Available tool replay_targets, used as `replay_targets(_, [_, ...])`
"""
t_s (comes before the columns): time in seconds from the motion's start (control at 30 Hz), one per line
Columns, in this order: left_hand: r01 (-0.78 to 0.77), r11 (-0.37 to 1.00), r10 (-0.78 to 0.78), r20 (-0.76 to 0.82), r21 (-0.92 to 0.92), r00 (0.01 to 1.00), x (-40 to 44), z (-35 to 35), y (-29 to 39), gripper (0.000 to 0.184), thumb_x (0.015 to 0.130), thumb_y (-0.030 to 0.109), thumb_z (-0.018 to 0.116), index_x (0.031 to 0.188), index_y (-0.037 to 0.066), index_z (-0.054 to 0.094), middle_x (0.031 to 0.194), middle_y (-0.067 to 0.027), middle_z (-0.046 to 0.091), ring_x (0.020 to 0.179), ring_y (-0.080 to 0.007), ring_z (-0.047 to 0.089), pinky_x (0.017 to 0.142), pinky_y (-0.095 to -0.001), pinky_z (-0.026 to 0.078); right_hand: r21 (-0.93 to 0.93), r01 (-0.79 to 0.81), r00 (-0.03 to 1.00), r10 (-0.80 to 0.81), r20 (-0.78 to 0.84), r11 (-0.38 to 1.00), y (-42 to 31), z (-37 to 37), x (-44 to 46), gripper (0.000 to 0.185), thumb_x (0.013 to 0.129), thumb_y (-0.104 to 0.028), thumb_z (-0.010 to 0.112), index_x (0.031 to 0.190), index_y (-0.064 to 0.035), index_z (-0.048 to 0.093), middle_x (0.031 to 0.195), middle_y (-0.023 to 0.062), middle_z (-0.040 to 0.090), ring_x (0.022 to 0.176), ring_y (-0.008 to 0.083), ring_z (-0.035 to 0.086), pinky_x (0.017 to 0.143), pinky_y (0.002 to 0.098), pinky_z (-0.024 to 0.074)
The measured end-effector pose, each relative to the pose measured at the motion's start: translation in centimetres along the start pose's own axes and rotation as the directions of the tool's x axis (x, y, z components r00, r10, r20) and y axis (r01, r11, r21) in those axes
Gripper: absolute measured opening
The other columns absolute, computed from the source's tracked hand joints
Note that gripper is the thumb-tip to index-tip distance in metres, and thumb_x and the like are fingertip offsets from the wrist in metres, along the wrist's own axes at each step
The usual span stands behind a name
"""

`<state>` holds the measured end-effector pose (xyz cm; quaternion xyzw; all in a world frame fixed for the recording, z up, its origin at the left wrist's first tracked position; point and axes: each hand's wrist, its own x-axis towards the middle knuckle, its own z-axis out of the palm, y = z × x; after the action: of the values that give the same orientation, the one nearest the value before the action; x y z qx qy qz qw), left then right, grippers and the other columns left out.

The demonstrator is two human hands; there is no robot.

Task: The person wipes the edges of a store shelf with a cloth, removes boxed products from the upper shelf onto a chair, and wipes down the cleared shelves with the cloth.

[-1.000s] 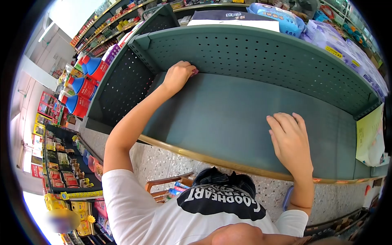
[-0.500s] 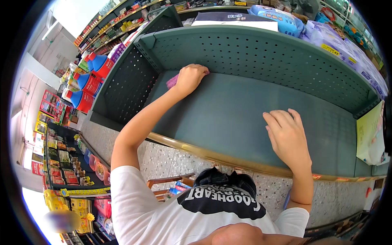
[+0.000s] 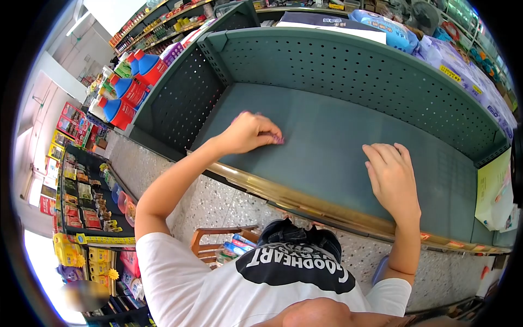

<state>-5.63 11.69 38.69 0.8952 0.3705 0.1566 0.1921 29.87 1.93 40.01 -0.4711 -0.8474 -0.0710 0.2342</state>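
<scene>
On the dark green metal shelf [image 3: 321, 158], my left hand [image 3: 245, 133] is closed over a pink-purple cloth [image 3: 279, 140]. Most of the cloth is hidden under the palm; small bits of it show at the fingertips and behind the knuckles. My left hand rests on the left part of the shelf board, toward the front. My right hand [image 3: 389, 174] is open over the right part of the board, palm down with fingers stretched out and nothing in them. Whether it touches the surface I cannot tell.
A perforated back panel [image 3: 348, 82] and side panel [image 3: 174, 103] bound the shelf; a gold strip [image 3: 294, 201] edges its front. Red bottles with blue caps [image 3: 117, 109] stand beyond the left side. Purple packs [image 3: 463, 76] lie behind. A wooden chair [image 3: 204, 245] stands below.
My left hand has brought the cloth from the back left of the board toward the front edge. My right hand has shifted only slightly in view, and the view itself has moved a little.
</scene>
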Motion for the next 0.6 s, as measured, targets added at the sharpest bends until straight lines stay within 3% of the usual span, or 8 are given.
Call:
replay_targets(0.3, [0.139,0.989,-0.127,0.198,-0.044,0.972,-5.6,-2.0,4.2,0.014,0.085,0.013,0.073,0.096,0.005,0.074,0.084,-0.0110,0.072,0.078,-0.0281,0.068,0.073,-0.0354,0.052,-0.015,0.024,1.000,-0.025,-0.015,1.000,0.0,0.1,-0.1,0.028,0.086,-0.008,0.068,0.114,-0.0035,0.064,0.105,0.0088,0.064,0.105,0.0250,0.061,0.102,0.0480,0.0421])
replay_targets(0.4, [0.086,0.995,-0.067,0.285,-0.052,0.956,-5.5,-2.9,4.3,0.015,0.086,0.011,0.071,0.099,0.004,0.073,0.087,-0.0097,0.073,0.079,-0.0247,0.070,0.074,-0.0330,0.053,-0.004,0.026,1.000,-0.026,-0.009,1.000,-0.1,0.2,-0.1,0.028,0.086,-0.008,0.068,0.113,-0.0036,0.064,0.105,0.0087,0.064,0.105,0.0249,0.061,0.102,0.0482,0.0420])
replay_targets(0.5, [0.275,0.928,-0.117,0.507,-0.250,0.854,-4.4,-4.8,3.4,0.016,0.086,0.005,0.070,0.102,0.002,0.072,0.093,-0.0088,0.074,0.084,-0.0189,0.070,0.078,-0.0305,0.053,0.002,0.029,1.000,-0.029,-0.006,1.000,-0.1,0.2,0.0,0.027,0.086,-0.008,0.067,0.113,-0.0038,0.064,0.104,0.0084,0.063,0.105,0.0245,0.061,0.102,0.0484,0.0419])
replay_targets(0.6, [0.366,0.882,-0.161,0.541,-0.296,0.826,-4.5,-4.9,2.1,0.018,0.085,0.005,0.072,0.103,0.002,0.072,0.099,-0.0082,0.074,0.091,-0.0163,0.069,0.082,-0.0299,0.053,0.011,0.021,1.000,-0.021,0.009,1.000,-0.2,0.2,0.1,0.026,0.086,-0.008,0.067,0.112,-0.0039,0.064,0.104,0.0080,0.064,0.104,0.0240,0.061,0.103,0.0485,0.0416])
